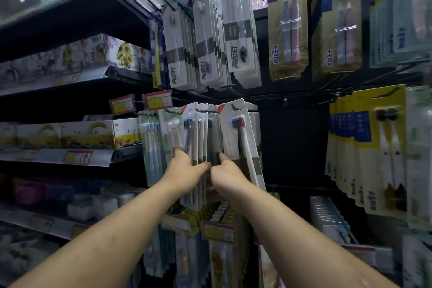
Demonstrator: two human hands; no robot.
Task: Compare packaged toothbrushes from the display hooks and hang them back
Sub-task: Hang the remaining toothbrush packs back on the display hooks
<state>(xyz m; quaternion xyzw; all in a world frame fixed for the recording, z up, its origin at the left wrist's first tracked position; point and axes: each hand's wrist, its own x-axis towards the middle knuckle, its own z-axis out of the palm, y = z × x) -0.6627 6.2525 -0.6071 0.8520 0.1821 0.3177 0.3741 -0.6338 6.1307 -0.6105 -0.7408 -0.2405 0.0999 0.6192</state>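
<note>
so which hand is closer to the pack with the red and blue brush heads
Right. The right hand sits at the lower left edge of that pack; the left hand is further left, on the neighbouring packs.

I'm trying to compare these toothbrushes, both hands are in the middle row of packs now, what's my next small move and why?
Probably close the left hand on the blue-brush pack and lift it up and off its hook. Both hands are pressed into the hanging packs with nothing pulled free yet, and the right hand is holding the red-and-blue-brush pack aside, so that front pack looks reachable.
</note>
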